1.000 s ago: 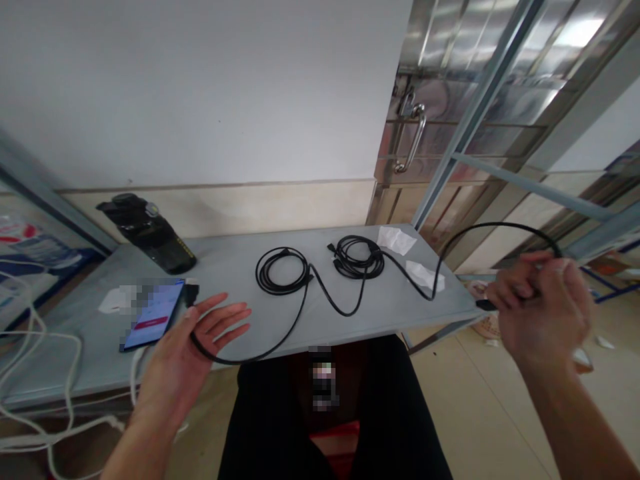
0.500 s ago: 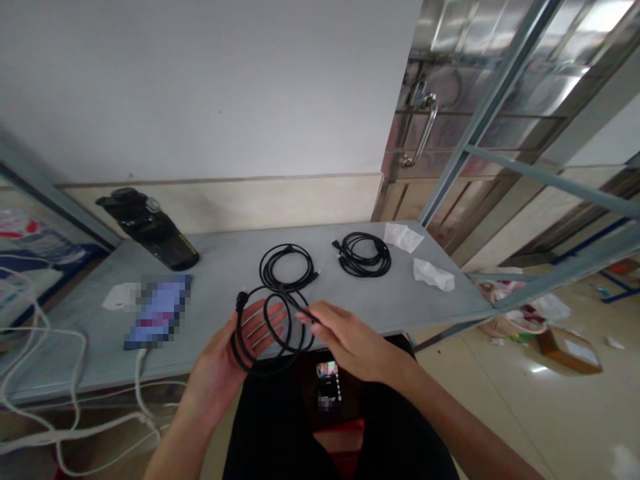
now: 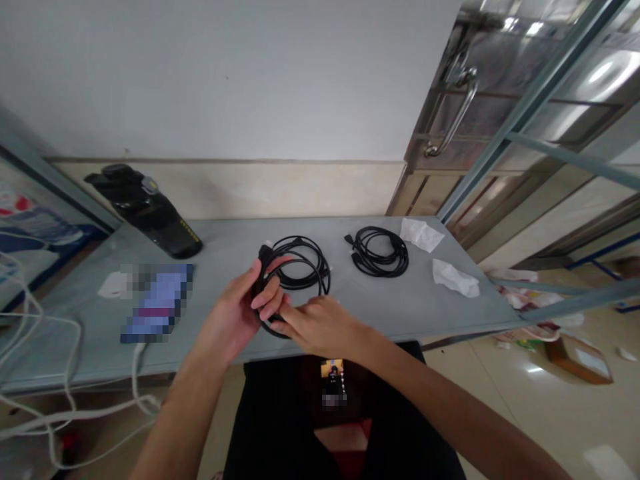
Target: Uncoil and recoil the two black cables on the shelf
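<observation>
A looped black cable (image 3: 265, 254) with a chunky plug is in my left hand (image 3: 237, 317), whose fingers curl round the loops. My right hand (image 3: 320, 325) meets the left fingers and is closed on the lower part of the same cable; its fingertips are partly hidden. Just behind, a coiled black cable (image 3: 320, 251) lies on the grey table (image 3: 215, 287), partly covered by the held loops. Farther right rests another coiled black cable (image 3: 385, 272) with its plugs at the left side.
A black bottle (image 3: 153, 217) leans at the back left. Near it lie a blurred blue packet-like item (image 3: 160, 303) and white cords (image 3: 75, 417). Crumpled white papers (image 3: 423, 235) sit on the right. A lit phone (image 3: 333, 380) is at my lap, and metal frame posts (image 3: 500, 153) stand at right.
My left fingers have gone from spread to curled round the cable loops. My right hand has moved left and down to the left fingers. The view has shifted slightly.
</observation>
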`<state>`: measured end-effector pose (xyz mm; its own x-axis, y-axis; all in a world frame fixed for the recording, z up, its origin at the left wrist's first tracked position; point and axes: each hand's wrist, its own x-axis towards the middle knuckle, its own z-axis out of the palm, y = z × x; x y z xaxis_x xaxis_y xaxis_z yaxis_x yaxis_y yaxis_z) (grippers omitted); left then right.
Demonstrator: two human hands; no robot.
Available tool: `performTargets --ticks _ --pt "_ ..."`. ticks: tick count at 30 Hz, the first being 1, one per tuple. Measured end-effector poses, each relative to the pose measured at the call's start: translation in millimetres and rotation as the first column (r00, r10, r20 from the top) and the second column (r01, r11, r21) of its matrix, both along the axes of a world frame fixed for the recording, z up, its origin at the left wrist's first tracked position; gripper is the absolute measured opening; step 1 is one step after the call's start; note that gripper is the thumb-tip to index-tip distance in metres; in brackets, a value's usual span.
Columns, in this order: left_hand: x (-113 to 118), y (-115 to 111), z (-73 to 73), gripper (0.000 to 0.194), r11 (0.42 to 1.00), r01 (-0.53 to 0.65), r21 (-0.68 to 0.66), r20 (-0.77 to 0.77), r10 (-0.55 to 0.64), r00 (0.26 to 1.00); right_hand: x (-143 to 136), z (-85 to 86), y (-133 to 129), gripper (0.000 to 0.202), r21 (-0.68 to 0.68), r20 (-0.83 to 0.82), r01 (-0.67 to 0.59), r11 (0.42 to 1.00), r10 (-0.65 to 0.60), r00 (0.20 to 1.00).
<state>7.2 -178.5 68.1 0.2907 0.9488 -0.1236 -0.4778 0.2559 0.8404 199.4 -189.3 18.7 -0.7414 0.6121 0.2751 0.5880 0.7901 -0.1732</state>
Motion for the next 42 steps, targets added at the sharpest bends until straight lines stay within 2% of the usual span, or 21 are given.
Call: performTargets --ticks 2,4,6,8,10,12,14,18,21,24,31,34,39,42 --pt "3 24 -2.4 0.042 0.997 -0.021 0.075 -0.078 0.026 0.997 6 3.9 22 0.055 0.049 -0.009 0.024 0.999 -0.023 1.0" --pt "3 54 -12.4 0.04 0.985 -0.072 0.156 -0.195 0.102 0.975 13 3.9 50 0.065 0.102 0.007 0.02 0.995 -0.02 1.0" --pt "0 86 -28.5 0.044 0.96 -0.144 0.241 -0.32 0.219 0.922 19 -2.2 81 0.056 0.16 0.059 -0.014 0.987 0.005 0.998" --pt "-6 114 -47.2 0.048 0.908 -0.206 0.364 -0.483 0.373 0.792 25 -14.6 108 0.029 0.215 0.088 -0.047 0.976 0.029 0.996" --pt "-14 134 -64.9 0.044 0.843 -0.203 0.498 -0.63 0.513 0.583 30 -31.0 129 0.007 0.238 0.046 -0.036 0.97 0.025 0.999" --pt "-21 144 -79.1 0.04 0.798 -0.137 0.586 -0.703 0.586 0.404 34 -47.4 141 0.006 0.221 -0.064 0.015 0.975 -0.001 0.998" --pt "-26 147 -89.3 0.041 0.78 -0.081 0.621 -0.725 0.61 0.32 37 -60.2 146 0.013 0.175 -0.204 0.066 0.982 -0.03 0.979" --pt "-27 145 -102.1 0.041 0.796 -0.009 0.605 -0.768 0.586 0.26 43 -70.7 148 0.034 0.035 -0.414 0.125 0.992 -0.1 0.905" --pt "-27 147 -107.7 0.04 0.802 0.05 0.596 -0.79 0.573 0.219 48 -70.6 149 0.055 -0.098 -0.45 0.151 0.984 -0.179 0.875" --pt "-28 150 -109.4 0.039 0.801 0.077 0.594 -0.794 0.568 0.218 52 -70.0 150 0.069 -0.192 -0.462 0.109 0.975 -0.188 0.867" --pt "-30 151 -109.4 0.045 0.78 0.141 0.609 -0.788 0.577 0.215 56 -65.7 146 0.086 -0.201 -0.517 0.036 0.979 -0.138 0.845" --pt "-30 150 -109.5 0.045 0.764 0.175 0.621 -0.783 0.589 0.201 56 -62.9 145 0.079 -0.194 -0.554 0.056 0.979 -0.157 0.818" --pt "-30 149 -108.9 0.048 0.759 0.181 0.625 -0.78 0.599 0.181 56 -63.1 151 0.046 -0.189 -0.583 0.127 0.974 -0.215 0.783" --pt "-29 148 -109.2 0.055 0.76 0.161 0.63 -0.776 0.604 0.181 57 -63.5 155 0.039 -0.175 -0.62 0.159 0.972 -0.234 0.749"
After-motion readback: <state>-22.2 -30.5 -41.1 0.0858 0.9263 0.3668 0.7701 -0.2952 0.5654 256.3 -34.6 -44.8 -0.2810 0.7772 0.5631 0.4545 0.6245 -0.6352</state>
